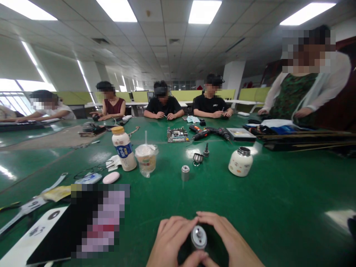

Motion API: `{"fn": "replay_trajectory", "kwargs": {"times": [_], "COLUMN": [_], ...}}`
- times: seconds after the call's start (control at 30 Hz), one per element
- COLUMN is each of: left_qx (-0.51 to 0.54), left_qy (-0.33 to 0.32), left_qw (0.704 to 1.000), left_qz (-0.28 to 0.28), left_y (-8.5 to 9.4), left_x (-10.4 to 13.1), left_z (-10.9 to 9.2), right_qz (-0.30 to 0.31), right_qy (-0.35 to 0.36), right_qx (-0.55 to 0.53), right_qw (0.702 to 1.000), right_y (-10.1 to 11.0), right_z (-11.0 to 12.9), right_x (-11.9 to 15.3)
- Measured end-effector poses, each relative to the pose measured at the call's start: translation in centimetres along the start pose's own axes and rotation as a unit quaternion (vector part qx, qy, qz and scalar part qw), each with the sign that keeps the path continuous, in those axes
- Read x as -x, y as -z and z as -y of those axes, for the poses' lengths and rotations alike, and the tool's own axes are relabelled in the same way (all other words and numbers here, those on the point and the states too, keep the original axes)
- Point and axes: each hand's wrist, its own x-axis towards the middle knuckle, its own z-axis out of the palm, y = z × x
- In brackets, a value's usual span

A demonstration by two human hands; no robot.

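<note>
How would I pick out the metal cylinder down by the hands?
On the big green table, look to the bottom middle of the view, where the left hand and right hand curve toward each other. Between them is the silvery metal cylinder. Unlike the similar cylinder farther up the table, it has a hand on either side.

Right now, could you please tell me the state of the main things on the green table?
Nearer metal cylinder: upright, between left hand and right hand.
Farther metal cylinder: upright, untouched.
Yellow-capped bottle: standing, closed.
Plastic cup: upright, straw in.
Cream jar: upright; whether open, unclear.
Circuit board: lying flat.
Power drills: lying down.
</note>
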Motion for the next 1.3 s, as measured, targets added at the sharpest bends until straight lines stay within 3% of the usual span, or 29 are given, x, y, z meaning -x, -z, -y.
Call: {"fn": "replay_trajectory", "kwargs": {"times": [0.07, 0.2, 0.3, 0.57, 0.8, 1.1, 1.2, 1.3], "left_qx": [-0.007, -0.005, -0.001, 0.022, 0.056, 0.052, 0.043, 0.028], "left_qy": [0.006, 0.015, 0.025, 0.044, 0.064, 0.08, 0.063, 0.049], "left_qw": [1.0, 1.0, 0.999, 0.998, 0.996, 0.994, 0.996, 0.998], "left_qz": [0.0, 0.012, 0.025, 0.04, 0.034, 0.057, 0.052, 0.035], "left_y": [0.2, 0.4, 0.5, 0.6, 0.5, 0.3, 0.4, 0.5], "left_x": [-0.2, -0.5, -0.4, -0.4, -0.4, -0.2, -0.5, -0.7], "left_z": [-0.3, -0.7, -0.8, -1.0, -1.1, -1.0, -1.1, -1.2], "right_qz": [-0.027, -0.033, -0.04, -0.126, -0.058, -0.113, -0.119, -0.115], "right_qy": [0.031, 0.166, 0.199, 0.164, 0.227, 0.215, 0.177, 0.074], "right_qx": [0.0, 0.03, 0.048, -0.012, 0.062, 0.021, 0.016, 0.06], "right_qw": [0.999, 0.985, 0.978, 0.978, 0.97, 0.97, 0.977, 0.989], "right_y": [0.2, 0.1, -0.3, 0.4, 1.7, 0.5, 1.0, 1.3], "right_z": [-0.1, -0.6, -0.9, -0.1, 0.7, 0.2, 0.0, -0.7], "right_x": [0.1, -0.1, -0.1, 0.2, -0.3, -0.2, -0.2, -0.3]}}
